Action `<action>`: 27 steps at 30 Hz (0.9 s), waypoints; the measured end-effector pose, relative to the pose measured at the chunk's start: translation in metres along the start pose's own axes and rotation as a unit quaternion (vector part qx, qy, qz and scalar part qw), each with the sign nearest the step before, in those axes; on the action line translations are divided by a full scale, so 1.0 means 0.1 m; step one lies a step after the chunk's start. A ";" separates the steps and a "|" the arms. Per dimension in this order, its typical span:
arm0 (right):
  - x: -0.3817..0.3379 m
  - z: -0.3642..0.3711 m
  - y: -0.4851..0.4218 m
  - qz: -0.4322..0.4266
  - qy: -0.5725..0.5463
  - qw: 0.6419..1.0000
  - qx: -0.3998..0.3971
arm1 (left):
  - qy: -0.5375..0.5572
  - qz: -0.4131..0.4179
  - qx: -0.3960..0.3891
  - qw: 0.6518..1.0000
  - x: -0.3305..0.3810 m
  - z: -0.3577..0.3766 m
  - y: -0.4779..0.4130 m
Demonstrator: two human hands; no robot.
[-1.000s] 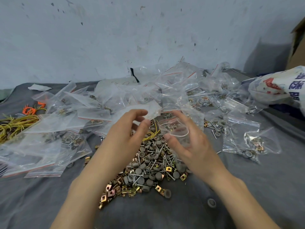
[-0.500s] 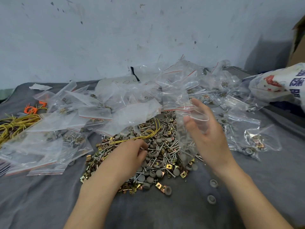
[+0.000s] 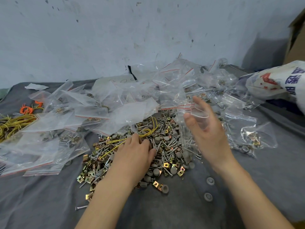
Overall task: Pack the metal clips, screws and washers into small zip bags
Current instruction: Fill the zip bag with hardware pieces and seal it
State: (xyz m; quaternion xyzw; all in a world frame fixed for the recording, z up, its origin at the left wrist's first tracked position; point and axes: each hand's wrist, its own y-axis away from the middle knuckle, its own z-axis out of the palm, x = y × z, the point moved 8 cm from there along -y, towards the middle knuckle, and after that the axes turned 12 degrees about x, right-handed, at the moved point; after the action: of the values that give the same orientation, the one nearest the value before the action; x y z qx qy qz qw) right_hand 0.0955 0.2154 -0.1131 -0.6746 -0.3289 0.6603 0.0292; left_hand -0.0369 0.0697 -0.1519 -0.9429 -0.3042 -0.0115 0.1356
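The right hand (image 3: 208, 134) is up off the grey cloth (image 3: 181, 210). Its thumb and fingers hold a small zip bag (image 3: 187, 129) by the top. The clear bag hangs down from that hand, on its thumb side, and some thin screws show through the plastic near the bottom.

The left hand (image 3: 137, 156) lies palm down on the pile (image 3: 171, 151), low and to the side of the bag. Its fingertips are tucked down among the bits. From here I cannot tell if it has pinched anything or is only touching.

The pile sits right under the left hand and spreads below the hanging bag. It is a mix of silver screws (image 3: 166, 144), gold metal clips (image 3: 165, 165) and round grey washers (image 3: 156, 171). A bit of yellow wire (image 3: 148, 132) lies across the pile and touches the left hand's fingers.

Two loose washers (image 3: 210, 180) lie alone on the cloth below the right wrist. One stray screw (image 3: 81, 207) lies beside the left forearm, apart from the pile.

Past the left hand there is a big heap of filled bags (image 3: 49, 142) with red strips on top. More of them lie behind both hands, up to the pale wall (image 3: 99, 38). One filled bag (image 3: 247, 138) lies just on the outer side of the right hand. Farther that way is a white sack (image 3: 277, 80) with blue and red print. Far out beyond the left hand's heap lie a bundle of yellow wires (image 3: 14, 124) and some orange ties (image 3: 26, 109).
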 end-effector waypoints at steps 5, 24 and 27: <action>0.00 0.01 0.00 -0.004 0.004 1.000 -0.004 | 0.044 0.020 -0.009 0.999 0.05 -0.02 0.01; -0.08 0.23 0.14 -0.053 0.064 0.995 -0.062 | 0.494 -0.152 0.232 0.824 -0.19 -0.82 -0.10; -0.13 0.36 0.23 -0.097 0.097 0.987 -0.089 | 0.537 -0.157 0.250 0.790 -0.19 -0.95 -0.05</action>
State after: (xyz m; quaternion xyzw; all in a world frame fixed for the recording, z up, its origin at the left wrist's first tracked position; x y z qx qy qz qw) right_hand 0.0727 0.1772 -0.1176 -0.6999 -0.4462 0.5539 0.0648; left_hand -0.0489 0.0379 -0.0614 -0.6573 -0.3179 -0.4611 0.5042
